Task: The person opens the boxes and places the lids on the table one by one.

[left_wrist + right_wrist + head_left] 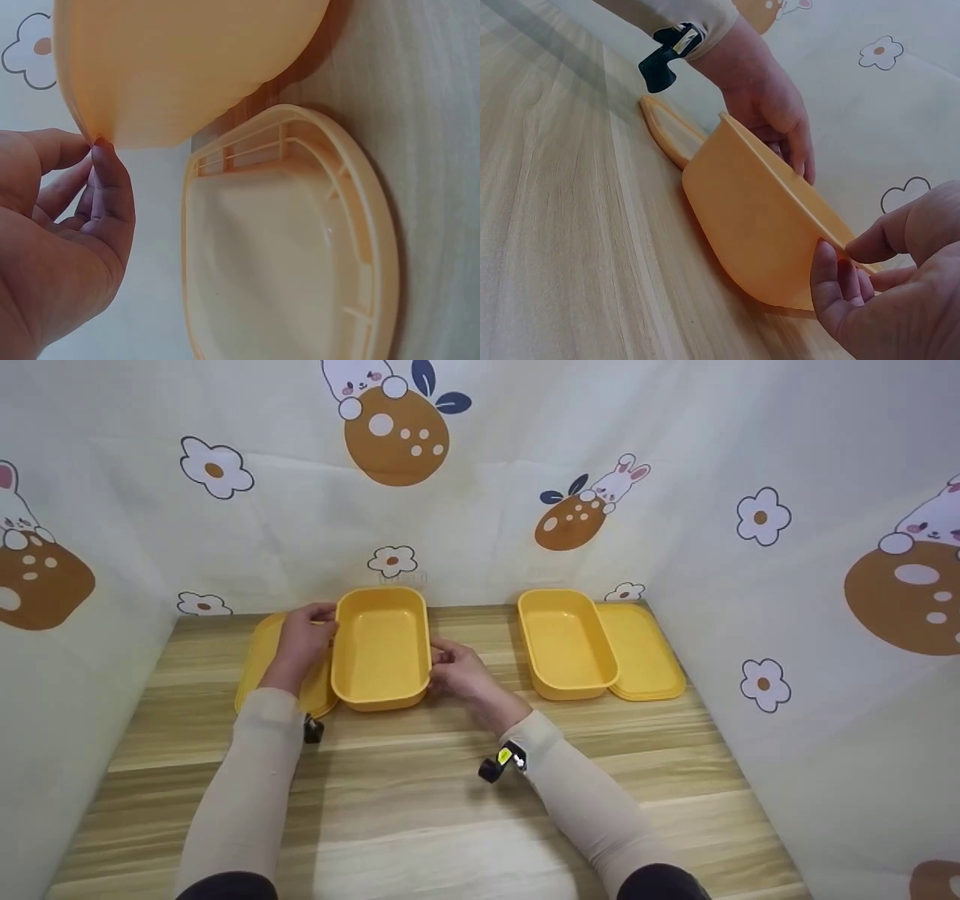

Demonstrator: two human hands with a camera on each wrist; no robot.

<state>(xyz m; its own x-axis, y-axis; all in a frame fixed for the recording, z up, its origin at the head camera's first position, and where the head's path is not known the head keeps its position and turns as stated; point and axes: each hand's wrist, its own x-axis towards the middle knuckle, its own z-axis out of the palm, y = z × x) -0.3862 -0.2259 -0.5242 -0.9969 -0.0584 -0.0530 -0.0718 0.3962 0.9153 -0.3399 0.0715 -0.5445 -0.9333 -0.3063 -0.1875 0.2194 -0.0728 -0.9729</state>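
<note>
A yellow rectangular food container (381,652) stands between my two hands at the back left of the table, its open top facing up. My left hand (306,641) pinches the left rim between thumb and fingertips, as the left wrist view shows. On the opposite side, my right hand (900,277) holds the right rim, thumb on top and fingers curled against the outer wall. A yellow lid (262,247) with a ridged edge lies on the table under my left hand, partly hidden by that hand and the container.
To the right, a second yellow container (568,649) stands beside another yellow lid (645,652), overlapping its left edge. A patterned cloth wall (487,510) encloses the wooden table (405,802) at the back and both sides. Small black cameras (491,769) stick out from the wrists.
</note>
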